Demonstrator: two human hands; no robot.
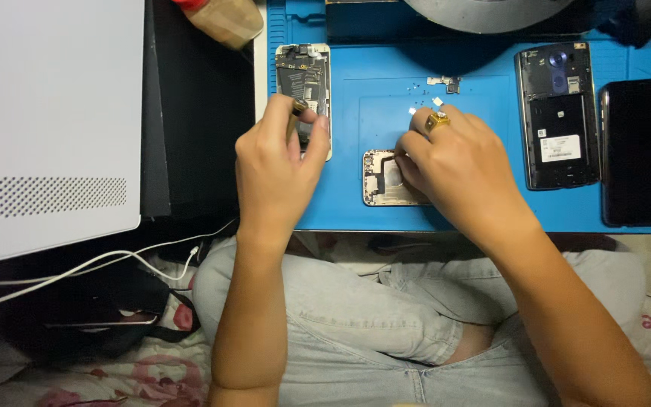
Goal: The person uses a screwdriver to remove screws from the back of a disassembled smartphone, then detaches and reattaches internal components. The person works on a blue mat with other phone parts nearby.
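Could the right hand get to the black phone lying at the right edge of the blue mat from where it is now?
Probably yes. The right hand rests on the gold phone housing; the black phone lies face up at the mat's edge. Only the flat, opened dark phone lies between, so passing over it looks possible.

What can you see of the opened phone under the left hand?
The opened phone lies flat at the top left corner of the blue mat, long side running away from the person. Its cover is off: a dark battery and circuit parts show inside a pale frame. The left hand rests on its lower half, fingertips on it, hiding that end. A small brass-coloured piece sits between the fingers; I cannot tell what it is.
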